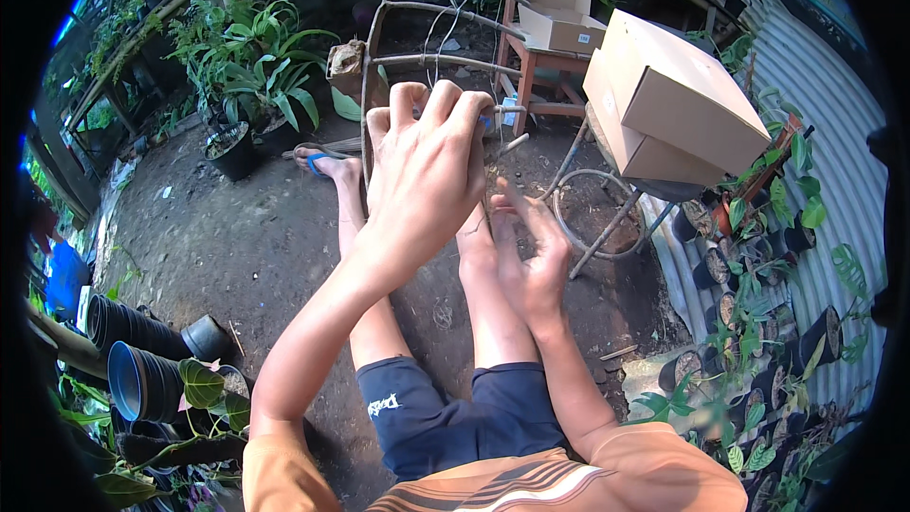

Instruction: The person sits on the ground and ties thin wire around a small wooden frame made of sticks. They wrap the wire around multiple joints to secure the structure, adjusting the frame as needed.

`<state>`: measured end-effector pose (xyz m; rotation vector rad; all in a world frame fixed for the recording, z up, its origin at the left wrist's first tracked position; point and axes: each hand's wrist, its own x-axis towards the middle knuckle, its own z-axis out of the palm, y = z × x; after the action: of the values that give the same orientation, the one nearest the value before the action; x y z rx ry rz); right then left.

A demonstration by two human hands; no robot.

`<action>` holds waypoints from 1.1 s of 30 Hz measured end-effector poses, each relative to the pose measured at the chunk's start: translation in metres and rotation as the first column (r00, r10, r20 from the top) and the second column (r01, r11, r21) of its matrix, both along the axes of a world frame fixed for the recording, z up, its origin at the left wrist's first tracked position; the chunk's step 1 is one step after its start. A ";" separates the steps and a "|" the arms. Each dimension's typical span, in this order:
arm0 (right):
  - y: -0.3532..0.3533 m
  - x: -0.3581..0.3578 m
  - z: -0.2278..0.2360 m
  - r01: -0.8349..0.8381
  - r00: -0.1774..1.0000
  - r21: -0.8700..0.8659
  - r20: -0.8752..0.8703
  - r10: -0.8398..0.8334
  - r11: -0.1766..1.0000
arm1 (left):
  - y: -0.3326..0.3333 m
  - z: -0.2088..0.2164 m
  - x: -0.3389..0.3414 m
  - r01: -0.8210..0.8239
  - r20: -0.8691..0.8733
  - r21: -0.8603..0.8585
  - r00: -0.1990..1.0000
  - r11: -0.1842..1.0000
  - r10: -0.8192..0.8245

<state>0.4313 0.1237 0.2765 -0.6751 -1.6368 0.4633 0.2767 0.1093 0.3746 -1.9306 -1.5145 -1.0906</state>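
Note:
In front of me stands a frame of bent brown sticks [377,33] with several cross rungs. Thin cord or wire [456,2] hangs tangled from its upper part. My left hand [422,161] is closed over the lower part of this frame, knuckles up, hiding what lies beneath. A short stick end [515,144] pokes out just right of that hand, near a small blue bit [487,121]. Lower and to the right, my right hand [536,261] is beside my right shin, with fingers loosely apart and nothing visible in them. Its fingertips are slightly blurred.
Cardboard boxes [697,109] rest on a round-seated metal stool [607,251] at right. Behind the frame, a wooden chair [545,66] bears an opened carton [559,28]. Potted plants [227,147] stand far left, stacked black pots [142,379] near left. Corrugated sheeting [806,133] lines the right.

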 end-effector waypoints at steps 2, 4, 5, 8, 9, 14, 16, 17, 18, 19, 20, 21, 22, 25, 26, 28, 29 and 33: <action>-0.002 0.015 0.022 0.118 0.993 0.027 0.012 -0.118 0.993 | 0.002 -0.002 0.005 -0.027 0.016 0.005 1.000 1.000 0.027; -0.002 0.021 0.046 0.104 0.995 0.059 0.001 -0.104 0.993 | 0.005 -0.004 0.012 -0.056 0.020 0.015 0.998 0.998 0.056; -0.002 0.023 0.058 0.070 0.997 0.066 0.002 -0.071 0.995 | 0.007 -0.005 0.015 -0.063 0.025 0.033 0.998 0.997 0.062; 0.004 0.026 0.089 0.151 0.968 0.009 0.203 -0.150 0.988 | 0.018 -0.006 0.025 -0.042 0.039 0.090 0.998 0.995 0.038; 0.005 0.028 0.096 0.163 0.958 0.007 0.237 -0.160 0.987 | 0.021 -0.006 0.028 -0.038 0.042 0.127 0.999 0.991 0.033; 0.006 0.039 0.106 0.246 0.846 0.105 0.462 -0.266 0.964 | 0.030 -0.012 0.048 -0.058 0.075 0.149 0.996 0.987 0.047; 0.009 0.041 0.107 0.257 0.787 0.187 0.528 -0.318 0.948 | 0.033 -0.014 0.057 -0.052 0.135 0.066 0.990 0.996 0.043; 0.012 0.043 0.109 0.278 0.745 0.202 0.572 -0.343 0.939 | 0.034 -0.015 0.062 -0.041 0.155 0.085 0.988 0.996 0.028; 0.013 0.046 0.111 0.270 0.677 0.220 0.649 -0.347 0.937 | 0.036 -0.017 0.068 -0.018 0.188 0.085 0.982 0.996 0.001; 0.016 0.049 0.113 0.226 0.692 0.111 0.681 -0.239 0.968 | 0.038 -0.018 0.073 -0.008 0.217 0.096 0.976 0.995 -0.013; 0.020 0.053 0.116 0.207 0.690 -0.028 0.713 -0.126 0.978 | 0.039 -0.020 0.077 0.009 0.246 0.132 0.968 0.991 -0.042; 0.024 0.058 0.120 0.192 0.686 -0.168 0.728 -0.009 0.967 | 0.040 -0.021 0.080 0.022 0.275 0.140 0.960 0.990 -0.060; 0.027 0.061 0.121 0.148 0.712 -0.233 0.700 0.060 0.961 | 0.040 -0.023 0.084 0.036 0.299 0.156 0.951 0.987 -0.082; 0.036 0.072 0.123 -0.025 0.870 -0.563 0.394 0.296 0.826 | 0.038 -0.026 0.090 0.043 0.331 0.144 0.940 0.989 -0.089; 0.039 0.072 0.121 -0.083 0.915 -0.561 0.285 0.286 0.824 | 0.036 -0.028 0.092 0.034 0.319 0.135 0.945 0.990 -0.076; 0.045 0.070 0.114 -0.034 0.942 -0.483 0.277 0.190 0.875 | 0.031 -0.028 0.094 0.019 0.284 0.126 0.957 0.992 -0.054; 0.046 0.069 0.109 -0.008 0.953 -0.453 0.268 0.145 0.892 | 0.030 -0.028 0.095 0.011 0.285 0.117 0.958 0.993 -0.044; 0.052 0.062 0.102 0.118 0.958 -0.368 0.288 -0.007 0.922 | 0.028 -0.027 0.095 -0.001 0.275 0.079 0.961 0.997 -0.020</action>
<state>0.4937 0.1759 0.3782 -1.1263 -1.8024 0.6738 0.3715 0.1376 0.3480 -1.7921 -1.5779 -1.4510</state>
